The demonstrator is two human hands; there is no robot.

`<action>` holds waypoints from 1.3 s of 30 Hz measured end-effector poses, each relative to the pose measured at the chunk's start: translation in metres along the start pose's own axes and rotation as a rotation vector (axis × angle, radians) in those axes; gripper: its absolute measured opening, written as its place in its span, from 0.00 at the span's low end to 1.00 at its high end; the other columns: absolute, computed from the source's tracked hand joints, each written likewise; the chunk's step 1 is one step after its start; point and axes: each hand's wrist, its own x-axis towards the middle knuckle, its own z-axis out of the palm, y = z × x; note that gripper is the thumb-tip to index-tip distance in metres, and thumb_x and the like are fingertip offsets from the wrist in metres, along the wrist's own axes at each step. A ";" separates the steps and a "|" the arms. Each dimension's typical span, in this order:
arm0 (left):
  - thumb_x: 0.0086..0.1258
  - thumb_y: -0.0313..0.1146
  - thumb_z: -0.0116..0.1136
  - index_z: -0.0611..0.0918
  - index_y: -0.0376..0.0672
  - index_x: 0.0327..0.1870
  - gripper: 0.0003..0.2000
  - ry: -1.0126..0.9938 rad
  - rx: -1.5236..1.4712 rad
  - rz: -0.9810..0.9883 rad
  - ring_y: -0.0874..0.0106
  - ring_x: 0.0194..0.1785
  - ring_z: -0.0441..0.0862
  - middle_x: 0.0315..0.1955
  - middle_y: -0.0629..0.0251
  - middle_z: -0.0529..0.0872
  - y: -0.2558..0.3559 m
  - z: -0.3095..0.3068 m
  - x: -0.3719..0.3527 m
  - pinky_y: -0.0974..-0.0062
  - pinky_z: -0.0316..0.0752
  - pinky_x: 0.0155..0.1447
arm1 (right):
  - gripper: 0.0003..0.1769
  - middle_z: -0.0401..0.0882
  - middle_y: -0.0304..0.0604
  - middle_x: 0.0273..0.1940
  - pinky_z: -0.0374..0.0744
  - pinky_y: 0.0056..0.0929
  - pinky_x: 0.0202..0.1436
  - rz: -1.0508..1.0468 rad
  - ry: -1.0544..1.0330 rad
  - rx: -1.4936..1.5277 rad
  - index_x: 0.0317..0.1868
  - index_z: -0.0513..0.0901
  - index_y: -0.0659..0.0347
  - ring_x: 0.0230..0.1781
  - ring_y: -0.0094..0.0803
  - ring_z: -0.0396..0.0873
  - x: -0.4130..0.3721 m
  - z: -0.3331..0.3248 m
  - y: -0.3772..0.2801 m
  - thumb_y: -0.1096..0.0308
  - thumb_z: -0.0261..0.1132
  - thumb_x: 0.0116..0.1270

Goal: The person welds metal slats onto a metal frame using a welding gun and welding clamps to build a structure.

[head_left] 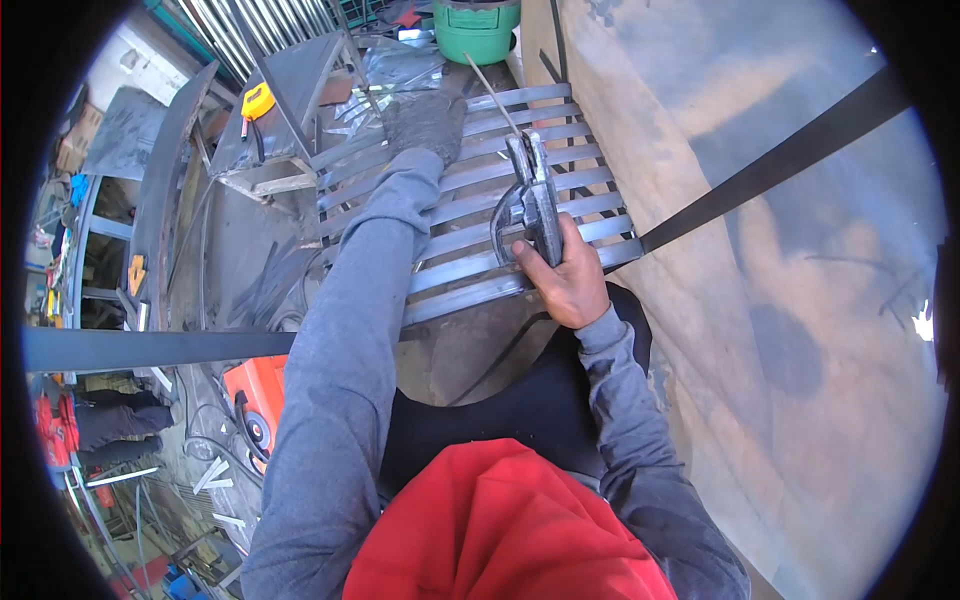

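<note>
My right hand point(570, 275) is closed around a dark welding electrode holder point(540, 205). A thin electrode rod point(490, 95) sticks out of its jaws, pointing up and left. Below the holder lies a grate of parallel metal slats point(480, 290). My left hand point(425, 122), in a dark worn glove, is at the left part of the slats; its fingers are not distinct, so whether it grips a slat cannot be told.
A metal stool-like frame point(285, 95) bears a yellow tape measure point(258, 101). A green bucket point(476, 35) stands at the far end. An orange machine point(262, 400) is left of my arm. A stained sheet point(780, 300) covers the right side. Another person's legs point(120, 420) show at left.
</note>
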 end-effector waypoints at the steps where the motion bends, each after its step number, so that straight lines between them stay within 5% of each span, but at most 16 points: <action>1: 0.77 0.55 0.39 0.79 0.61 0.64 0.23 -0.010 -0.007 0.000 0.58 0.67 0.75 0.62 0.64 0.81 0.000 0.000 -0.001 0.48 0.54 0.74 | 0.20 0.85 0.55 0.35 0.80 0.38 0.41 0.008 -0.006 0.001 0.52 0.75 0.65 0.36 0.49 0.86 0.000 0.000 0.000 0.62 0.69 0.67; 6: 0.77 0.56 0.38 0.79 0.62 0.63 0.23 -0.024 -0.009 0.008 0.59 0.68 0.74 0.63 0.65 0.81 -0.001 0.002 0.001 0.48 0.54 0.74 | 0.20 0.85 0.57 0.36 0.80 0.39 0.42 0.033 -0.013 -0.010 0.52 0.75 0.65 0.38 0.51 0.86 0.000 0.000 -0.002 0.62 0.69 0.67; 8: 0.77 0.56 0.40 0.80 0.62 0.63 0.22 0.047 0.009 0.019 0.59 0.67 0.75 0.62 0.65 0.81 -0.002 0.006 0.001 0.48 0.55 0.74 | 0.22 0.82 0.44 0.30 0.77 0.31 0.37 -0.019 0.037 0.027 0.53 0.76 0.67 0.28 0.30 0.78 -0.001 0.003 0.002 0.62 0.70 0.66; 21: 0.77 0.54 0.43 0.80 0.65 0.62 0.19 0.103 0.014 0.004 0.61 0.65 0.77 0.60 0.66 0.83 -0.007 0.016 0.003 0.50 0.52 0.75 | 0.21 0.82 0.47 0.30 0.77 0.32 0.37 -0.012 0.026 0.020 0.53 0.76 0.67 0.28 0.32 0.78 -0.001 0.001 0.000 0.62 0.70 0.66; 23: 0.77 0.54 0.43 0.79 0.65 0.63 0.20 0.120 0.039 0.028 0.61 0.65 0.76 0.61 0.66 0.82 -0.008 0.016 0.003 0.49 0.52 0.75 | 0.20 0.84 0.60 0.37 0.80 0.41 0.43 0.017 -0.011 -0.016 0.52 0.74 0.65 0.40 0.56 0.85 -0.001 -0.002 -0.004 0.62 0.68 0.67; 30: 0.77 0.55 0.41 0.79 0.65 0.64 0.21 0.080 0.061 0.020 0.60 0.67 0.75 0.62 0.66 0.81 -0.006 0.012 0.002 0.49 0.51 0.75 | 0.20 0.84 0.59 0.36 0.80 0.41 0.42 0.021 -0.002 -0.019 0.51 0.74 0.65 0.39 0.55 0.86 -0.001 0.000 -0.002 0.62 0.69 0.66; 32: 0.77 0.55 0.41 0.79 0.65 0.63 0.21 0.092 0.050 0.016 0.60 0.67 0.75 0.62 0.66 0.81 -0.007 0.014 0.002 0.49 0.50 0.76 | 0.21 0.81 0.44 0.30 0.77 0.31 0.38 0.012 0.024 0.006 0.52 0.76 0.66 0.29 0.30 0.77 -0.002 0.002 0.000 0.62 0.70 0.66; 39: 0.77 0.55 0.40 0.79 0.65 0.64 0.21 0.113 0.023 0.053 0.61 0.68 0.74 0.62 0.66 0.81 -0.009 0.017 0.002 0.49 0.48 0.76 | 0.19 0.82 0.41 0.32 0.77 0.30 0.38 -0.008 0.049 0.023 0.51 0.77 0.66 0.30 0.27 0.77 -0.001 0.005 0.006 0.63 0.70 0.67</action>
